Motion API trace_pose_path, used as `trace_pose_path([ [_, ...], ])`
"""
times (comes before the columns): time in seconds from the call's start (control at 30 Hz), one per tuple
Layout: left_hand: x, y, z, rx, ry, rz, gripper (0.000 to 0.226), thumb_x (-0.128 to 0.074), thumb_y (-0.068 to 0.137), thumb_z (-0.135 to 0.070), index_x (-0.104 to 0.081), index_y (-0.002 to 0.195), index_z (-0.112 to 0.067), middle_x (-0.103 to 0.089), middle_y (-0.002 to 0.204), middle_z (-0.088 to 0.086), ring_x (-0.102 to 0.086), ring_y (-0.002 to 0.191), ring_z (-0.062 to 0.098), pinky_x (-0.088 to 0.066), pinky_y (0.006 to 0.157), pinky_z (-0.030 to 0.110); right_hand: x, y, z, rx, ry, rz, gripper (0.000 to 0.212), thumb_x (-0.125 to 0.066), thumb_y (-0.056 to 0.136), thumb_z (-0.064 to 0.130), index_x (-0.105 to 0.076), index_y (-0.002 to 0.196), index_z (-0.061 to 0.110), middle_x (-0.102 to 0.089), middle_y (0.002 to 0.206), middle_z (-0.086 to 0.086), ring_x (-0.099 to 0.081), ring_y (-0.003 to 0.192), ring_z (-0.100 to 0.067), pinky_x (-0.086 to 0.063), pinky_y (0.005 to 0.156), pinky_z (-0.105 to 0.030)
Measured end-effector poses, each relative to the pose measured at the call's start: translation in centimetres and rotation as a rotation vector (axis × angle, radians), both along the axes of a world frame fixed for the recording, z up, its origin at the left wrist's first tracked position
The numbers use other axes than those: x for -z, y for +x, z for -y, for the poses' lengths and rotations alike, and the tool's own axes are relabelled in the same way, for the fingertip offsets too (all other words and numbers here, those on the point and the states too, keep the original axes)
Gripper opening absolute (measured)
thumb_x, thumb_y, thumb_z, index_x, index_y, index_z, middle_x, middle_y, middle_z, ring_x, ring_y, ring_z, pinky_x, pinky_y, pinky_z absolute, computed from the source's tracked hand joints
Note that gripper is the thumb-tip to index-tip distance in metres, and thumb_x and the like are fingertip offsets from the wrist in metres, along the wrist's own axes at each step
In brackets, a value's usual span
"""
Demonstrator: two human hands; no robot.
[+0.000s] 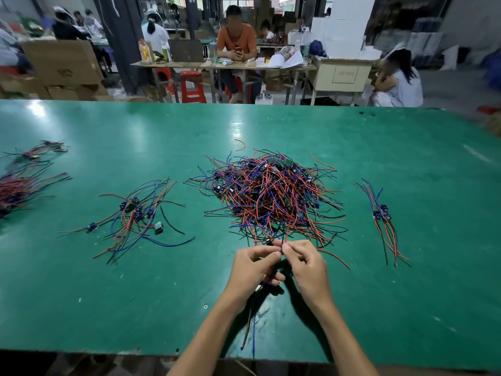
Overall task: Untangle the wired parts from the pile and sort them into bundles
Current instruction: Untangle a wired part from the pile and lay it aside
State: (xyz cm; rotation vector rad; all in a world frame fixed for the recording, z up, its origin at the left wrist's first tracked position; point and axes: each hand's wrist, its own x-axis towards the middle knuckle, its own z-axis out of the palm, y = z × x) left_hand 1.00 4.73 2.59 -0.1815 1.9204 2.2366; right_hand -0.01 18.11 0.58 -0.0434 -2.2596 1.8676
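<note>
Tangled pile of red, blue and black wired parts (271, 196) at centre of green worktable (406, 164). At its near edge, left hand (253, 270) and right hand (306, 267) pinching red wire strands (284, 234) between curled fingertips, loose ends (250, 329) trailing below. Small sorted bundle (382, 221) to the right, looser bundle (138, 215) to the left, blurred heap (16, 191) at far left.

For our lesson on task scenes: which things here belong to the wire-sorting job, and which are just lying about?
Job: left hand, right hand, both pinching wires; pile; left bundle; right bundle; far-left bundles.

Lying about: cardboard boxes, red stools, bottle.
</note>
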Motion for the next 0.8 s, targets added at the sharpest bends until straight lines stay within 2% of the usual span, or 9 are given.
trace_pose_path([
  [0.17, 0.3, -0.1, 0.0, 0.008, 0.005, -0.053, 0.009, -0.070, 0.093, -0.011, -0.077, 0.091, -0.008, -0.075, 0.077, 0.009, -0.068, 0.058, 0.021, -0.055, 0.051, 0.026, -0.1, 0.3, -0.1, -0.061, -0.046, -0.030, 0.019, -0.066, 0.097, 0.017, -0.082, 0.094, 0.027, -0.071, 0.097, 0.006, -0.069, 0.089, -0.007, -0.052, 0.078, -0.018],
  [0.3, 0.8, -0.2, 0.1, -0.008, -0.006, -0.085, 0.010, -0.067, 0.095, -0.010, -0.073, 0.095, -0.002, -0.072, 0.077, 0.015, -0.066, 0.060, 0.019, -0.054, 0.049, 0.027, 0.1, 0.2, 0.4, -0.094, -0.033, 0.002, 0.020, -0.062, 0.099, 0.015, -0.081, 0.098, 0.022, -0.077, 0.101, 0.010, -0.071, 0.094, -0.009, -0.055, 0.085, -0.027],
  [0.4, 1.1, -0.2, 0.2, -0.018, -0.027, -0.109, 0.012, -0.064, 0.097, -0.006, -0.069, 0.088, -0.001, -0.070, 0.067, 0.005, -0.063, 0.054, 0.016, -0.053, 0.047, 0.024, 0.1, 0.1, 1.2, -0.084, 0.023, -0.009, 0.024, -0.059, 0.101, 0.016, -0.079, 0.095, 0.026, -0.076, 0.092, 0.013, -0.070, 0.088, -0.006, -0.053, 0.080, -0.022],
  [0.5, 1.1, -0.3, 0.1, -0.030, -0.057, -0.134, 0.017, -0.064, 0.097, -0.009, -0.065, 0.081, -0.003, -0.069, 0.068, 0.000, -0.061, 0.050, 0.013, -0.051, 0.045, 0.023, 0.1, -0.1, 2.3, 0.007, 0.023, -0.030, 0.028, -0.059, 0.098, 0.014, -0.076, 0.084, 0.030, -0.073, 0.090, 0.016, -0.067, 0.085, -0.002, -0.048, 0.075, -0.016],
  [0.6, 1.3, -0.3, 0.1, -0.019, -0.097, -0.142, 0.019, -0.061, 0.099, -0.009, -0.061, 0.080, -0.006, -0.063, 0.057, 0.002, -0.059, 0.047, 0.011, -0.049, 0.043, 0.021, -0.1, -0.7, 3.2, 0.089, -0.010, 0.018, 0.027, -0.058, 0.097, 0.013, -0.075, 0.080, 0.026, -0.070, 0.091, 0.013, -0.065, 0.084, -0.001, -0.048, 0.076, -0.023],
  [0.7, 1.4, -0.4, 0.3, -0.008, -0.120, -0.150, 0.022, -0.058, 0.100, -0.006, -0.059, 0.078, -0.006, -0.060, 0.053, -0.001, -0.058, 0.045, 0.010, -0.049, 0.042, 0.021, -0.7, -1.5, 3.6, 0.140, -0.051, 0.061, 0.031, -0.054, 0.097, 0.017, -0.074, 0.077, 0.029, -0.069, 0.093, 0.014, -0.063, 0.079, -0.008, -0.046, 0.069, -0.024],
  [0.8, 1.3, -0.3, 0.4, 0.019, -0.112, -0.148, 0.023, -0.058, 0.100, -0.005, -0.058, 0.077, -0.007, -0.061, 0.055, 0.000, -0.057, 0.044, 0.010, -0.049, 0.043, 0.021, -1.8, -2.9, 3.4, 0.187, -0.103, 0.135, 0.031, -0.052, 0.095, 0.020, -0.075, 0.078, 0.030, -0.063, 0.079, 0.009, -0.053, 0.065, -0.014, -0.041, 0.064, -0.030],
])
